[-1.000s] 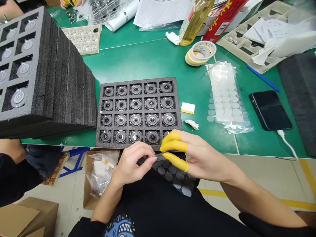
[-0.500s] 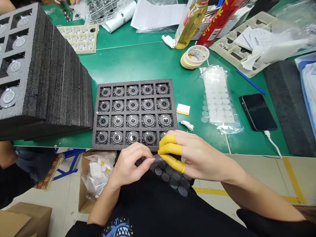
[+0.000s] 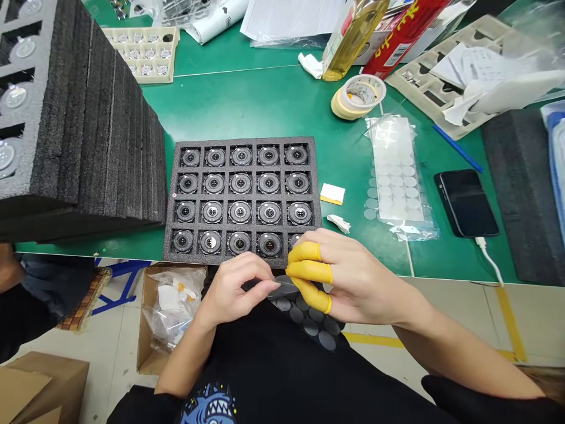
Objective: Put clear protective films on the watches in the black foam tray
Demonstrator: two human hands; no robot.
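Green bench (image 3: 273,106) carried everything. Tall stack of black foam trays (image 3: 88,135) sat at far left, loaded with round parts. Just right of it, one foam tray (image 3: 242,197) lay flat at the near edge, 4x5 pockets, a round speaker-like part in each visible pocket; the near-right pocket was partly hidden by the right hand. Clear bag of round sticker sheets (image 3: 397,176) lay right of the tray, black phone (image 3: 467,203) further right, on a cable. Tape rolls (image 3: 358,95) sat behind the bag.

Sticker sheet (image 3: 309,318), clear with round grey discs, lay on the lap below the bench edge. Left hand (image 3: 232,291) pinched its upper edge, fingers narrow. Right hand (image 3: 348,277), yellow cots (image 3: 311,272) on thumb and two fingers, was closed narrow on one disc at the sheet's top, touching the left fingertips.
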